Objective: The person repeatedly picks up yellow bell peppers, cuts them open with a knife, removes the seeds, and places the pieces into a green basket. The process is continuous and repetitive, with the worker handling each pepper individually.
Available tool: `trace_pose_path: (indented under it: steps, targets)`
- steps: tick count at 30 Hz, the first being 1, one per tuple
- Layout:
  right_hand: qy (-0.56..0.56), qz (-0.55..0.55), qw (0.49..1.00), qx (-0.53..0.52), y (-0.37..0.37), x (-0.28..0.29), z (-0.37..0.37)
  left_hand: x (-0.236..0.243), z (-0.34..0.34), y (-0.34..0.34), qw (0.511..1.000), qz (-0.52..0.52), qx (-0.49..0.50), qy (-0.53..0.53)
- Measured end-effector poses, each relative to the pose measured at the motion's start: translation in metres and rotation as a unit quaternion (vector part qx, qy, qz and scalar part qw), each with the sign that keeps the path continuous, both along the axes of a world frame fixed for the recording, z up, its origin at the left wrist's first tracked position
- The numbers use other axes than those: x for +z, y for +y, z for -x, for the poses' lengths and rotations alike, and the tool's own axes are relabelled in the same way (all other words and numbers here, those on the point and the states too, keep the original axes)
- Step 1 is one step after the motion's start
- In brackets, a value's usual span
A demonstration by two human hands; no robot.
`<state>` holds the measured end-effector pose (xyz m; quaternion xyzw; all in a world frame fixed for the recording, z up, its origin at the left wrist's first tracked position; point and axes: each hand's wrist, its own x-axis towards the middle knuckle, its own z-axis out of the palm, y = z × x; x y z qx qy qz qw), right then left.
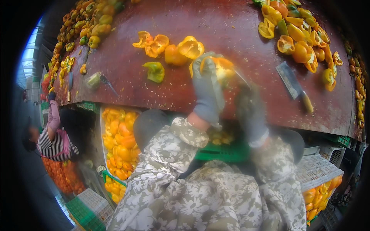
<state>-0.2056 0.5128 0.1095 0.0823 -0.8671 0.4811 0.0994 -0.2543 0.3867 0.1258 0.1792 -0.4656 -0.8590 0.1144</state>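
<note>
Your left hand (208, 90), in a grey glove, is closed around an orange bell pepper (220, 67), holding it just above the dark red desk (231, 27) near its front edge. Your right hand (250, 111), also gloved, is blurred just to the right of the pepper; a thin blade (241, 77) seems to run from it up to the pepper, but you cannot tell how the fingers are set around it.

Just beyond the held pepper lie several cut orange and yellow pepper pieces (173, 48), with a green piece (155, 71) to their left. A cleaver (293, 85) lies flat on the desk to your right, well apart from both hands. A heap of cut peppers (300, 34) sits at the far right, and another heap (84, 23) at the far left.

Below the desk edge, a tray of yellow pepper halves (119, 142) stands to your left and a green crate (223, 152) is under your hands. Another person (54, 138) in a striped top works at the left.
</note>
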Motion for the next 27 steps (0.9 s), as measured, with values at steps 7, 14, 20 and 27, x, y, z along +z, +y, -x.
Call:
trace_pose_path:
  steps: [7, 14, 20, 27]
  targets:
    - [0.151, -0.169, 0.966, 0.127, -0.004, -0.026, 0.014, -0.033, -0.003, -0.003, 0.995, 0.028, -0.092, 0.014]
    - [-0.116, 0.052, 0.952, 0.278, 0.019, -0.032, 0.019, -0.042, 0.009, -0.051, 0.895, -0.332, -0.28, -0.106]
    - [-0.066, -0.147, 0.954, 0.253, 0.044, -0.022, 0.011, -0.055, 0.024, -0.053, 0.875, -0.134, -0.436, -0.164]
    - [-0.029, -0.18, 0.977, -0.107, 0.163, 0.0, 0.156, -0.061, 0.027, -0.047, 0.934, 0.313, -0.15, -0.078]
